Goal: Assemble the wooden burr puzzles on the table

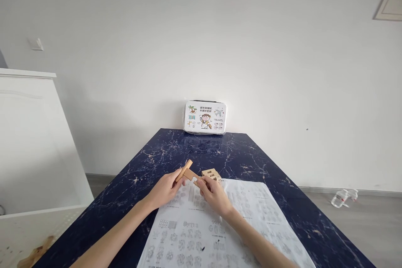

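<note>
Between my two hands, over the far part of a printed instruction sheet (238, 234), are light wooden puzzle pieces. My left hand (168, 188) is closed on a wooden stick (187, 166) that slants up to the right. A notched wooden piece (190, 174) meets that stick and reaches toward my right hand (215, 194), whose fingers pinch its other end. Whether these are joined or only touching, I cannot tell. Just beyond my right hand, several notched wooden pieces (211, 172) lie together at the sheet's top edge, partly hidden by the fingers.
The dark blue marbled table (194, 148) narrows toward the wall. At its far edge a white cartoon-printed case (205, 117) leans upright. A white cabinet (34, 142) stands to the left. Clear plastic bottles (341, 198) lie on the floor at right.
</note>
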Available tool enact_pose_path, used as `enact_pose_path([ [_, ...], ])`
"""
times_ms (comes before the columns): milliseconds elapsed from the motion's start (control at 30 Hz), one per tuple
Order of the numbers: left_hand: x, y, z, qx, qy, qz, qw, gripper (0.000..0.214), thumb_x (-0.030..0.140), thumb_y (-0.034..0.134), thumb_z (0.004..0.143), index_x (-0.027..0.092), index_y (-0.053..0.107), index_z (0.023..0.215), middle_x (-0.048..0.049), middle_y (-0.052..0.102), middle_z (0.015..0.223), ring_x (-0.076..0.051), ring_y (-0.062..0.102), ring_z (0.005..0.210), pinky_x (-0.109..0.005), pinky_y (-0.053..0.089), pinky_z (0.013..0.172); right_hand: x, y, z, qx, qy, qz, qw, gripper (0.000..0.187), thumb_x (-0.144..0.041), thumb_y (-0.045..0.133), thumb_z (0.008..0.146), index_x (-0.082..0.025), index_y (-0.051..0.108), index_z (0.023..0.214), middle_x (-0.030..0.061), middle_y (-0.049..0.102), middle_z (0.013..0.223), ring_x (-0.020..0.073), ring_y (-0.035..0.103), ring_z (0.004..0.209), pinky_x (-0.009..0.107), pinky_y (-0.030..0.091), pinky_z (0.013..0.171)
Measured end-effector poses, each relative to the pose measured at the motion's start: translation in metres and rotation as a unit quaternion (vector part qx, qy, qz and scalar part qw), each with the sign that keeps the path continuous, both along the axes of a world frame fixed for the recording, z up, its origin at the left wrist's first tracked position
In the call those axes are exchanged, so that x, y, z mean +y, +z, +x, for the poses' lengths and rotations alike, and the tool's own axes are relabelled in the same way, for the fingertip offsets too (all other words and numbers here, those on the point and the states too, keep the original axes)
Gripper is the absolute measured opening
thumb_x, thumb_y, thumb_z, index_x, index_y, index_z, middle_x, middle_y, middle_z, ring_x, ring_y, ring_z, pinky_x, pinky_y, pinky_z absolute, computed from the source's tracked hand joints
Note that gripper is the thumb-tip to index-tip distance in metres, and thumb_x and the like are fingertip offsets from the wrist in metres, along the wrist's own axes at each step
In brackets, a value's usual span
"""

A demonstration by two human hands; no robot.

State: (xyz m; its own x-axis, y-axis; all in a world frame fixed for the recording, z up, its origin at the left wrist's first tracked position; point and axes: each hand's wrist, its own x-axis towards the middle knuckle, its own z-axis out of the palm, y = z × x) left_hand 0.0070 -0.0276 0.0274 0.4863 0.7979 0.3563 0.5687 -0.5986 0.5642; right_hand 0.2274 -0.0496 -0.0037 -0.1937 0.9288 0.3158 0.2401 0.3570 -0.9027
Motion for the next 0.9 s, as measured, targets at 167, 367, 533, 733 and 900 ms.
enact_pose_path([
  [167, -0.002, 0.001, -0.002, 0.032, -0.003, 0.004, 0.999, 0.052, 0.044, 0.04, 0.105, 0.015, 0.048, 0.148, -0.0031, 0.067, 0.081, -0.011, 0.049, 0.055, -0.02, 0.033, 0.053, -0.001, 0.002, 0.003, -0.027, 0.019, -0.015, 0.999, 0.038, -0.051, 0.045, 0.098, -0.02, 0.055, 0.078, -0.0019, 0.052, 0.061, 0.0137, 0.045, 0.056, 0.027, 0.033, 0.057],
  [367, 0.002, -0.004, -0.007, 0.028, -0.019, -0.002, 0.999, 0.057, 0.041, 0.04, 0.105, 0.016, 0.037, 0.157, -0.0032, 0.071, 0.085, -0.009, 0.049, 0.056, -0.018, 0.035, 0.054, 0.001, 0.0, 0.006, -0.031, 0.036, -0.023, 0.999, 0.036, -0.049, 0.046, 0.097, -0.021, 0.054, 0.077, -0.0025, 0.051, 0.06, 0.0128, 0.043, 0.055, 0.026, 0.032, 0.056],
  [533, 0.009, -0.006, -0.012, 0.013, -0.056, 0.01, 0.998, 0.059, 0.041, 0.037, 0.105, 0.015, 0.036, 0.158, -0.0061, 0.072, 0.088, -0.009, 0.042, 0.056, -0.016, 0.036, 0.054, 0.002, 0.0, 0.008, -0.017, 0.056, -0.028, 0.998, 0.037, -0.05, 0.047, 0.097, -0.02, 0.055, 0.077, -0.0028, 0.048, 0.059, 0.0123, 0.041, 0.054, 0.025, 0.031, 0.053],
  [733, 0.006, -0.005, -0.009, 0.012, -0.031, -0.011, 0.999, 0.063, 0.043, 0.041, 0.103, 0.015, 0.036, 0.158, -0.0034, 0.07, 0.083, -0.009, 0.043, 0.056, -0.016, 0.037, 0.055, 0.001, -0.001, 0.004, -0.012, 0.003, -0.009, 1.0, 0.036, -0.048, 0.048, 0.098, -0.019, 0.06, 0.079, -0.0018, 0.053, 0.06, 0.0131, 0.045, 0.055, 0.026, 0.033, 0.054],
  [900, 0.001, -0.005, -0.003, 0.024, -0.007, -0.006, 1.0, 0.062, 0.039, 0.043, 0.102, 0.017, 0.036, 0.159, 0.0003, 0.067, 0.079, -0.009, 0.044, 0.055, -0.017, 0.034, 0.054, 0.002, -0.003, 0.001, -0.01, -0.028, 0.004, 1.0, 0.045, -0.055, 0.047, 0.097, -0.02, 0.061, 0.074, 0.0, 0.054, 0.059, 0.0142, 0.047, 0.053, 0.025, 0.033, 0.05],
])
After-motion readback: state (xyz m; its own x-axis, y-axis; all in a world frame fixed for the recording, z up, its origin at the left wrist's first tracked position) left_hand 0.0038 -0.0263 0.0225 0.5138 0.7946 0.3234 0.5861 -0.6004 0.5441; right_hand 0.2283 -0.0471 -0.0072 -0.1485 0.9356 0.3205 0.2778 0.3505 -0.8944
